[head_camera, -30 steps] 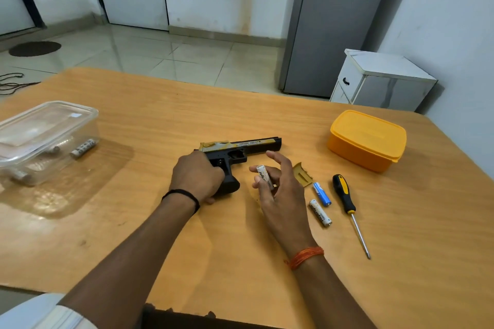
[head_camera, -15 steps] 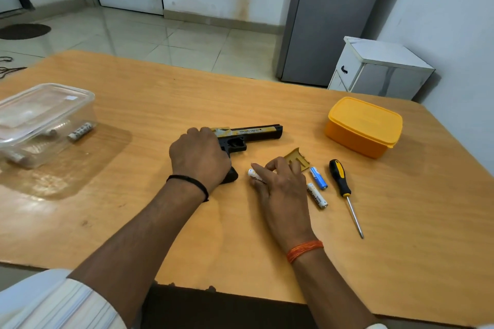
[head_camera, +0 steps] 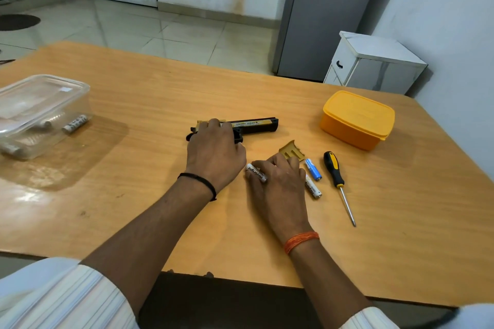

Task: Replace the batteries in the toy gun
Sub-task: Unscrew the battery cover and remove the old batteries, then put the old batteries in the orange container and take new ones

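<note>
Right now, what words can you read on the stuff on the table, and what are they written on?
"Heyright": on the white battery under the right hand.
"DESERT EAGLE": on the yellow strip along the toy gun, which the left hand holds; smaller print beside it is too blurred to read.
White battery by the screwdriver: print partly hidden, unreadable.
Blue battery and the battery in the clear box: markings too small to read.

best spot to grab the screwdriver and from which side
Pinch the thick black-and-yellow handle of the screwdriver from above, fingers across its width. It lies flat with the handle at the far end and the thin shaft pointing toward the person; its right side is open table.
</note>
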